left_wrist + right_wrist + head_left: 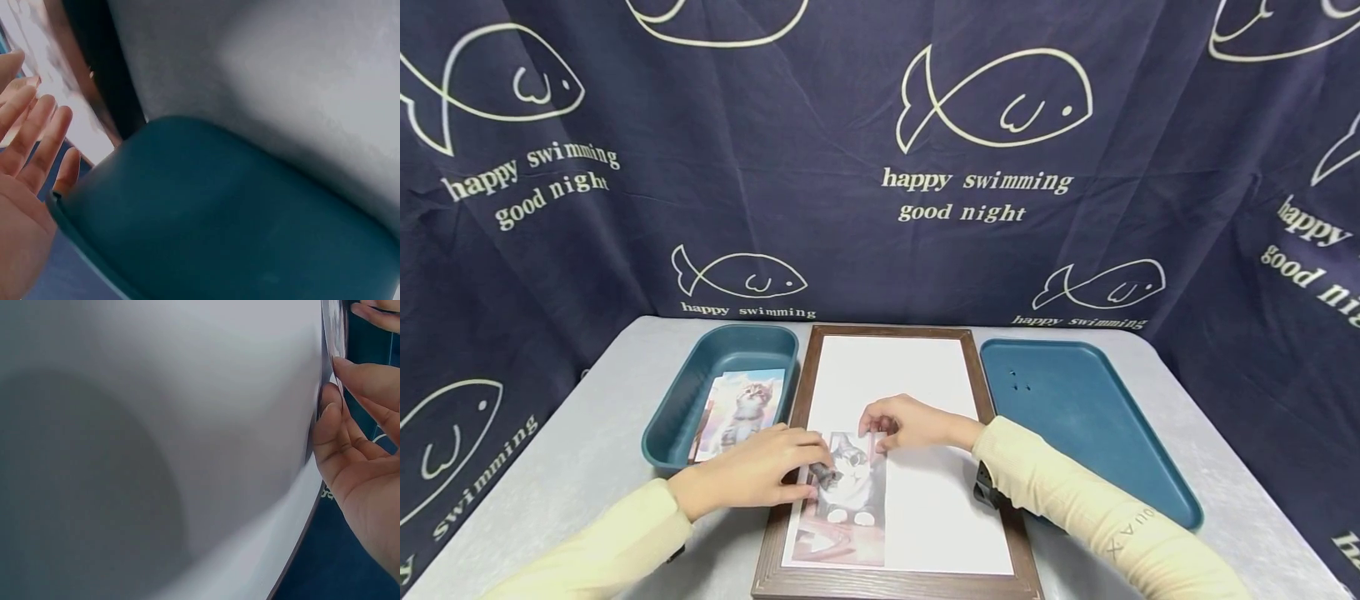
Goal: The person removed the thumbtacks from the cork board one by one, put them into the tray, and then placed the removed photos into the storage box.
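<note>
A printed photo of a grey and white cat [848, 510] lies over the lower left part of a white board [940, 517] in a brown wooden frame [891, 583]. My right hand [917, 421] pinches the photo's upper right corner between thumb and fingers. In the right wrist view, the photo's thin edge [335, 337] stands between those fingertips [328, 422]. At the photo's left edge, my left hand [756, 473] touches it with relaxed fingers. Seen from the left wrist, the fingers [44, 153] are nearly straight and slightly spread.
Left of the frame, a deep teal tray [662, 442] holds more prints, with a kitten photo [748, 408] on top. A shallow teal tray [1097, 417] on the right holds 3 small dark pins [1016, 387]. A navy curtain [850, 167] hangs behind the pale table [617, 400].
</note>
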A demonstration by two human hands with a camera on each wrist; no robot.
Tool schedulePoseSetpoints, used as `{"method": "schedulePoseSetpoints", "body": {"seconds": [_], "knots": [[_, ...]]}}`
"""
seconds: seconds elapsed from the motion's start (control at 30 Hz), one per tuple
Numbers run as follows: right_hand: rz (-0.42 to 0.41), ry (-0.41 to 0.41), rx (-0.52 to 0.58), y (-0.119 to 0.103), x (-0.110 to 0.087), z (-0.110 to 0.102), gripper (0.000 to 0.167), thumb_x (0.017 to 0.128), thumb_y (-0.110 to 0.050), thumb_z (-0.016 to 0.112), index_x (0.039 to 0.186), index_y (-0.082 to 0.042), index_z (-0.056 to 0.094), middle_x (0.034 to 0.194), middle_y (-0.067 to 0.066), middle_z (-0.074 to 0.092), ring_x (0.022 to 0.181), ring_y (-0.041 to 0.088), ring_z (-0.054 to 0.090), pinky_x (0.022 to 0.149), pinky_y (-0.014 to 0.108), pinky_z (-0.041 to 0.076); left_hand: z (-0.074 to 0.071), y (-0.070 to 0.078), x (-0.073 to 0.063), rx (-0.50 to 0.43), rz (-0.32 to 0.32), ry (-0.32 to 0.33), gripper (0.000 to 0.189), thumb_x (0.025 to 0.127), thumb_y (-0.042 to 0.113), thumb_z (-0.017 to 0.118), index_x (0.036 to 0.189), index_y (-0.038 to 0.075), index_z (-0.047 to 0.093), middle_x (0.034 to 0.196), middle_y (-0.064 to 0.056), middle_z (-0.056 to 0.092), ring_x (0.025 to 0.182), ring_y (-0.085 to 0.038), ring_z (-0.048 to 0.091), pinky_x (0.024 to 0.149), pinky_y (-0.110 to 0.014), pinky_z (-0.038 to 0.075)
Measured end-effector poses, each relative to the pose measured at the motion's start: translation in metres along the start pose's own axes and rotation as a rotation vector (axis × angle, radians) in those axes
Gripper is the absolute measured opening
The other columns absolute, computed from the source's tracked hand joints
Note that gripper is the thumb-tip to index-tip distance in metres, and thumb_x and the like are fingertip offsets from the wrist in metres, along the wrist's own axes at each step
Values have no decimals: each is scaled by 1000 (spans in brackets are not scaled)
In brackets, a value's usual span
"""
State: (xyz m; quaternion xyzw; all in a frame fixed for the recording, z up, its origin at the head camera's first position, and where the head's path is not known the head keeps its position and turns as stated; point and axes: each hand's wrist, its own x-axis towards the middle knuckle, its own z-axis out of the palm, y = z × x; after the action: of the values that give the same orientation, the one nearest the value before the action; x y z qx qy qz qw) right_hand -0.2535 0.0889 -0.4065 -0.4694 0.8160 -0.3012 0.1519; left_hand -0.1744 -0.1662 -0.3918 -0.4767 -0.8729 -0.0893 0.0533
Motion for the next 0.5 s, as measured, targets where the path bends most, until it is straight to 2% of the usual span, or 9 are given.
{"method": "schedulePoseSetpoints", "body": {"seconds": [0.3, 0.5], "knots": [[14, -9, 33, 1, -1, -1, 22, 74, 2, 67, 95, -3, 64, 80, 5, 62, 64, 1, 47, 61, 16, 44, -14, -7, 2, -16, -22, 73, 26, 83, 29, 65, 107, 18, 62, 104, 9, 58, 96, -9, 56, 82, -34, 46], [14, 0, 52, 2, -1, 0, 23, 75, 2, 66, 97, -3, 63, 78, 3, 59, 63, 1, 46, 60, 16, 43, -25, -15, 0, -38, -102, 81, 28, 84, 27, 64, 110, 17, 62, 106, 9, 59, 96, -8, 57, 83, -32, 47]]}}
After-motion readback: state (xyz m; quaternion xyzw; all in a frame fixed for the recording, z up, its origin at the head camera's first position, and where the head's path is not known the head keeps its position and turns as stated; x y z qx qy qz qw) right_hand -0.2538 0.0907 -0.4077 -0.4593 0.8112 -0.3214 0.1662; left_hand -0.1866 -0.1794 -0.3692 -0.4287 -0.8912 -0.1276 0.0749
